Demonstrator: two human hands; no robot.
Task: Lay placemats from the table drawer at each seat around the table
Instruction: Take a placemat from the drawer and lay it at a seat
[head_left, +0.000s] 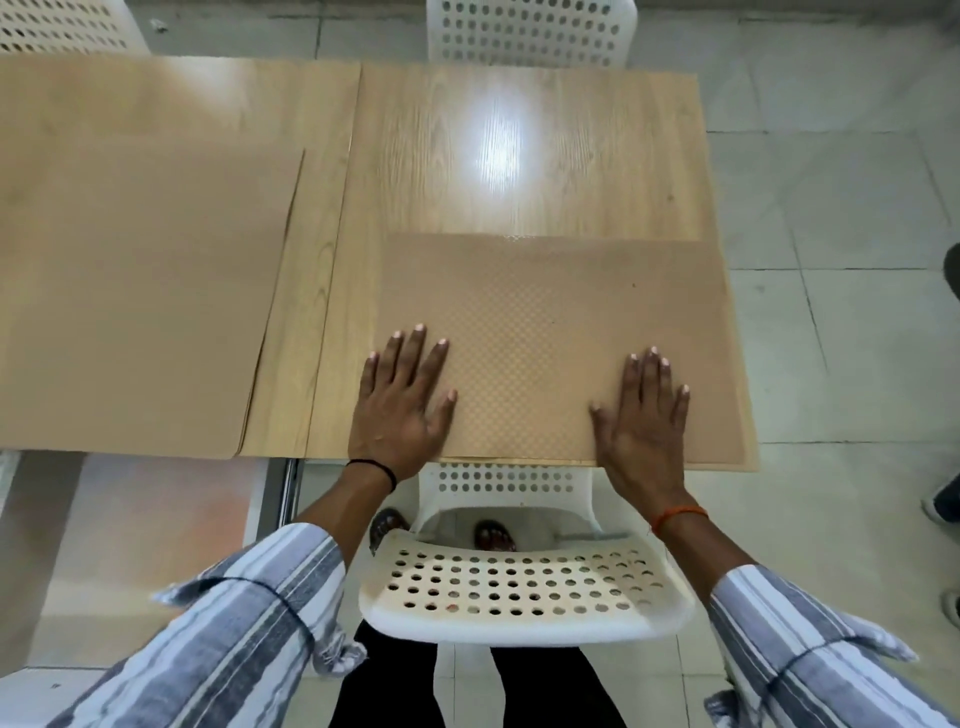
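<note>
A tan, checker-textured rectangular placemat (561, 332) lay flat at the near edge of the glossy wood-grain table (519, 156). The left hand (400, 405) and right hand (644, 421) pressed on it, palms down, fingers straight and spread, gripping nothing. A second, smoother tan mat (140, 296) lay to the left. A white perforated plastic chair (519, 592) stood below.
</note>
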